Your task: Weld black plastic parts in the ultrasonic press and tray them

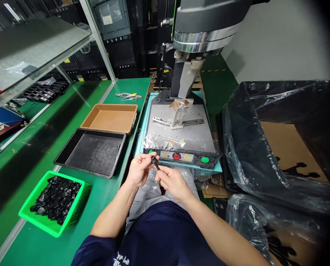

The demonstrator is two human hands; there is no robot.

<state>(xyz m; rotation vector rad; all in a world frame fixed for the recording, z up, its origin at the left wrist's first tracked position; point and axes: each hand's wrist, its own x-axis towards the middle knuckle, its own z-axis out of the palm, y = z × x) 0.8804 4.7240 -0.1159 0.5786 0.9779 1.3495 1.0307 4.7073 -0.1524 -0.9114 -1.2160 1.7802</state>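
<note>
Matte green bench [104,192], left hand [138,170], right hand [173,183], both pinching slim black part [154,162]

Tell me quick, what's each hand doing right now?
Left hand: closed, pinching one end of the small black part.
Right hand: closed, pinching the same part's other end.

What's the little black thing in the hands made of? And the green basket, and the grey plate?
The little black part, pinched by the left hand and right hand, looks like matte plastic, though too small to be sure. The green basket looks like moulded plastic: bright, glossy rim. The grey plate looks like metal: flat, dull sheen.
</note>
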